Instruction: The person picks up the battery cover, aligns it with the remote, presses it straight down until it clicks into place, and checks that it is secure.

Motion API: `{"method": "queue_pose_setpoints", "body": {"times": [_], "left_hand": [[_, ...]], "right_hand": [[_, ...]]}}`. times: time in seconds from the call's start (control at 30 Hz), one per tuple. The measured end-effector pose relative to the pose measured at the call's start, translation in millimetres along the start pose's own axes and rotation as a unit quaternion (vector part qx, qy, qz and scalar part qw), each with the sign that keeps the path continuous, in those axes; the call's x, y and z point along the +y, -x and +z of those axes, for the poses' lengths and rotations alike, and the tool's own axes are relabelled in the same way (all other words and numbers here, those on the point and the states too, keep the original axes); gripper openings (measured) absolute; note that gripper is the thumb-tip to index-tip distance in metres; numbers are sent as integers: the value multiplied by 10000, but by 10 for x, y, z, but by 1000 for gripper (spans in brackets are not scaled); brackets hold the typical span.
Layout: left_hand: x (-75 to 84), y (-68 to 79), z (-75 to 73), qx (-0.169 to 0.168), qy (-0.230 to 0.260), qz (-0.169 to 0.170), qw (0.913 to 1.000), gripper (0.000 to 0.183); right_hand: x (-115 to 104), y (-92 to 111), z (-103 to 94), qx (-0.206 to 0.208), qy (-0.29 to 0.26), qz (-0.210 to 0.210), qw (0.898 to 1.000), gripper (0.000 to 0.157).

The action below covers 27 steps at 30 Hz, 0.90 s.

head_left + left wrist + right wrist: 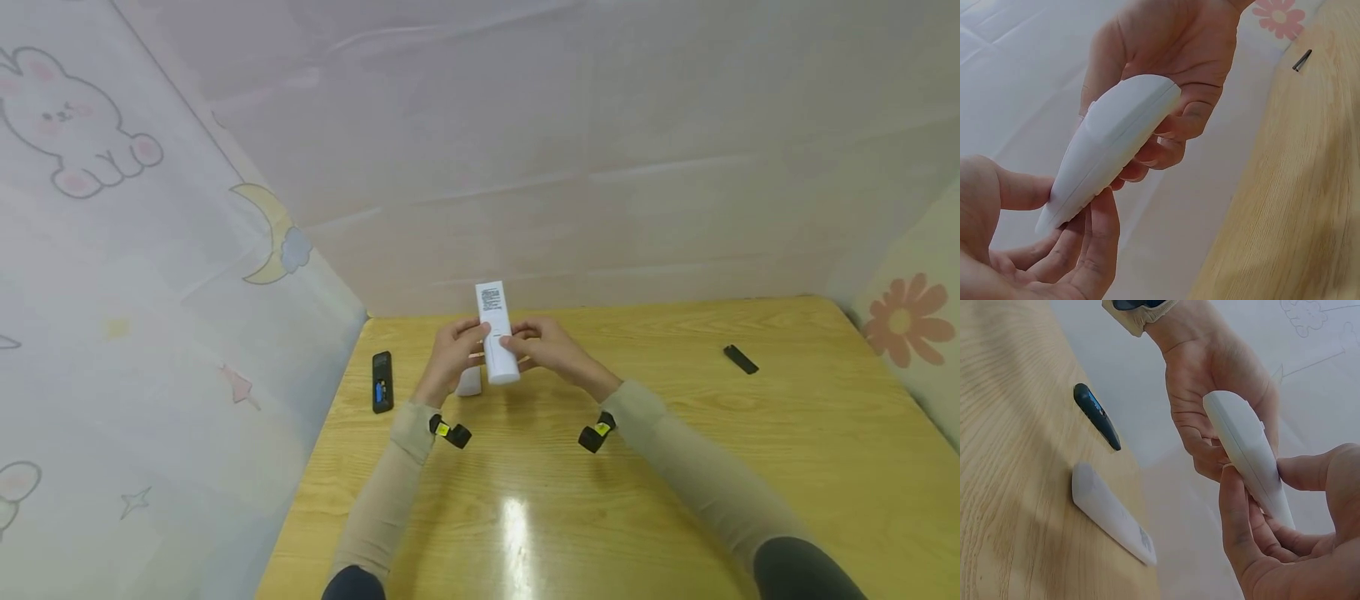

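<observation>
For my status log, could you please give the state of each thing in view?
Raised white remote: held up, apparently closed.
Second white remote: lying on the table.
Black remote: open, blue battery visible.
Black cover: off, on the table.
Left hand: holding the raised white remote.
Right hand: holding it too.

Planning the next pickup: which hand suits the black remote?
Likely the left hand: it's nearer the black remote, which lies on its side. The right hand also grips the raised white remote, so could probably keep it.
</observation>
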<state>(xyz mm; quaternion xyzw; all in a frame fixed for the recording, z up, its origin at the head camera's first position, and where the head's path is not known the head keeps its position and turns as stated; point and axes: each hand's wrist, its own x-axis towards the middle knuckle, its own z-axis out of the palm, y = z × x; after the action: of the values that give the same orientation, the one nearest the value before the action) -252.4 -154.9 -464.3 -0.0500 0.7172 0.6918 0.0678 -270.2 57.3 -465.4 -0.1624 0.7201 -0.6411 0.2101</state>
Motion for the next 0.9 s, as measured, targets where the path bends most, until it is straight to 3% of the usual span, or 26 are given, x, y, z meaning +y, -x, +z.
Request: {"method": "queue_pose_setpoints", "body": {"times": [0.4,0.9], "left_hand": [[-3,44,-180,207,-42,-36,9998,56],[78,39,-357,343,-224,-25,9992,54]], "right_hand": [[-25,-104,176,-108,37,27,9999,45],[-68,-270,343,-186,-322,32,9993,44]]}}
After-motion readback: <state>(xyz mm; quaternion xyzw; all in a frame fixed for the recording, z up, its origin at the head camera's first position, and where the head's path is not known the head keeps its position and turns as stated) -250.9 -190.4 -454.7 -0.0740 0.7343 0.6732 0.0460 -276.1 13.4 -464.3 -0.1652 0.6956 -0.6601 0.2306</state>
